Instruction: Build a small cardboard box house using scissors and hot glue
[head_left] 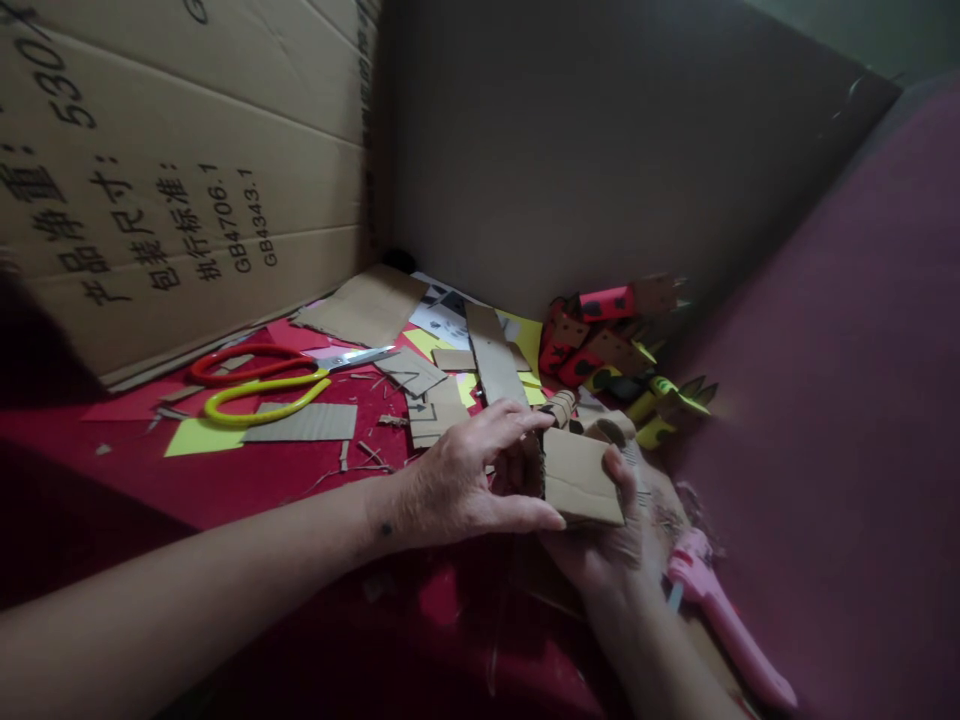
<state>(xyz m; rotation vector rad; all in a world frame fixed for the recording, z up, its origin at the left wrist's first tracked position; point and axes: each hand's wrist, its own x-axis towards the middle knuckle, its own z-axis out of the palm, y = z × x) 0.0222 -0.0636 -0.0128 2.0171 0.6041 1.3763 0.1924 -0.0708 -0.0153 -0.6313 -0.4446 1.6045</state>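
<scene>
Between my hands is a small tan cardboard piece, roughly square, with a rough corrugated left edge and a crease near its bottom. My right hand grips it from below and the right, a fingertip over its right edge. At its left side, my left hand pinches it, the thumb along the lower edge and the fingers near the top corner. How deep the piece is, I cannot tell. Just behind it lie rolled cardboard pieces, partly hidden.
Scissors with red and yellow handles lie left among cardboard scraps and coloured paper on a red cloth. A pink glue gun rests at right. Painted red and yellow cardboard shapes stand behind. A large carton rises left.
</scene>
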